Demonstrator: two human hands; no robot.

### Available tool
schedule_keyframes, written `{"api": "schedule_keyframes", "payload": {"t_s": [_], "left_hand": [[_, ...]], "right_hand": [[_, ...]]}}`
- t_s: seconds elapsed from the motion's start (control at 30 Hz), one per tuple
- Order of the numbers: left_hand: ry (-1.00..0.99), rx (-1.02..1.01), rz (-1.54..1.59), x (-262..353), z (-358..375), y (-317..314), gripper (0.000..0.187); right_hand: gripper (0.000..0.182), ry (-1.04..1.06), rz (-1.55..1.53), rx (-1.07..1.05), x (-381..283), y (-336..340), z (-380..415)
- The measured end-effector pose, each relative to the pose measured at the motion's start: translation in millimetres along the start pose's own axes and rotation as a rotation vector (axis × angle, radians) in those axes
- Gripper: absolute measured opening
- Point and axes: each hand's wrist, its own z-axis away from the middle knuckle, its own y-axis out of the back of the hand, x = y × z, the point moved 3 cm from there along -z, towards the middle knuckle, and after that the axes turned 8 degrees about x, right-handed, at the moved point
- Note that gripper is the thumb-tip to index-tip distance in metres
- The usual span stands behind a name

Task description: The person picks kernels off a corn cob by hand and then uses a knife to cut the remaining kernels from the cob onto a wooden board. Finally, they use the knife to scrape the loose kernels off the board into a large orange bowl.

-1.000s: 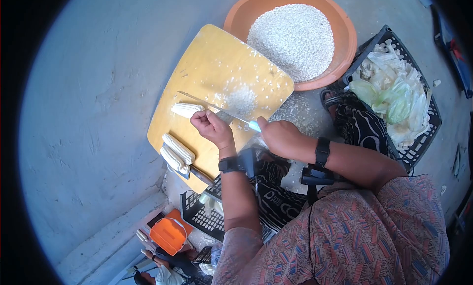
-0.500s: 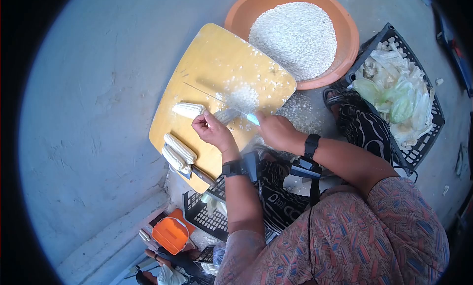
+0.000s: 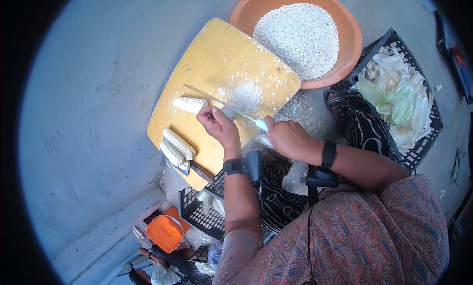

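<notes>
My right hand (image 3: 287, 137) is wrapped round the light blue handle of a long, thin-bladed knife (image 3: 220, 102). The blade reaches left across a yellow board (image 3: 207, 53), passing just beyond my left hand (image 3: 219, 127). My left fingers are curled closed at a shaded corn cob (image 3: 231, 112), mostly hidden by the hand and blade. Another white corn cob (image 3: 189, 104) lies by my left fingertips. Loose white kernels (image 3: 246, 95) are heaped past the blade. At the board's near left edge, several cobs (image 3: 178, 144) rest beside a second knife with a dark handle (image 3: 202, 172).
A large terracotta-coloured basin (image 3: 350, 43) of white kernels stands behind the board. On the right is a black crate (image 3: 436, 120) with husks and plastic bags. Another black crate (image 3: 202, 213), an orange bucket (image 3: 166, 233) and a seated person (image 3: 160, 272) are lower left. A wall borders the left.
Both hands and the knife appear slightly further right and lower in view. The knife stays in my right hand, and the camera view has shifted a little.
</notes>
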Motion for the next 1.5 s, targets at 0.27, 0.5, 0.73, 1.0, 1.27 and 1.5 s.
{"api": "schedule_keyframes", "payload": {"t_s": [0.27, 0.5, 0.73, 1.0, 1.27, 1.5], "left_hand": [[0.06, 0.123, -0.027, -0.4, -2.3, -7.5, 0.008], [0.216, 0.284, -0.109, -22.9, -12.3, 9.3, 0.012], [-0.075, 0.059, -0.407, 10.7, -0.2, -14.2, 0.013], [0.414, -0.067, -0.571, -15.5, -15.9, 22.8, 0.04], [0.204, -0.211, -0.779, 5.8, -3.3, 3.1, 0.047], [0.429, -0.174, -0.504, -33.0, -0.2, 17.0, 0.043]], "right_hand": [[0.019, 0.016, -0.009, 0.121, 28.1, -36.6, -34.4], [0.017, -0.045, 0.028, 0.012, 13.3, -21.1, -8.3], [0.015, -0.026, 0.073, 0.059, 24.9, -31.8, -38.5], [0.019, -0.106, -0.046, 0.016, 5.4, -23.2, -3.8], [0.016, -0.047, 0.017, 0.117, 12.6, -30.1, -39.6], [0.019, -0.074, -0.012, 0.042, -0.9, -21.5, -9.3]]}}
